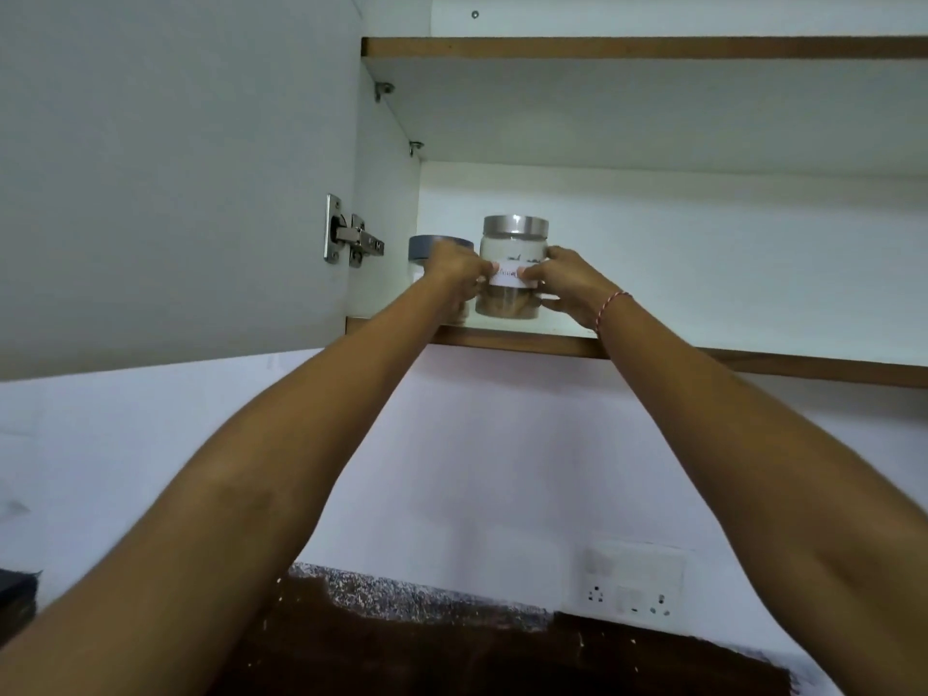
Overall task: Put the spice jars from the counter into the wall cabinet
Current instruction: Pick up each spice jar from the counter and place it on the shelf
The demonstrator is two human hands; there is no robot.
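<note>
1. Clear walls, probably glass or hard plastic, with a brushed-metal lid: the spice jar (pixel 512 266) is rigid and will not give under a squeeze. If it is glass, a knock against the shelf (pixel 703 358) edge could chip it.
2. It looks about a third full of something brown at the bottom, so I judge it light to middling in weight (easy for one hand, steadier with two).
3. The smooth sides may be slippery; the paper label band gives the fingers more bite than the bare wall.
4. The left hand (pixel 454 273) and the right hand (pixel 570 283) both clasp the jar around its middle from opposite sides, fingertips curled onto the label. That is a sound place to hold, low enough that the lid is not carrying any load.
5. The jar stands upright at the front of the wall cabinet's lower shelf, on or just above the board; I cannot tell which.
6. A second jar with a grey lid (pixel 432 248) sits just beside it on the left, partly hidden by the left hand.
7. The white label carries reddish writing, but the fingers cover it and it is too blurred to read. Dark marks above it are also illegible.
</note>
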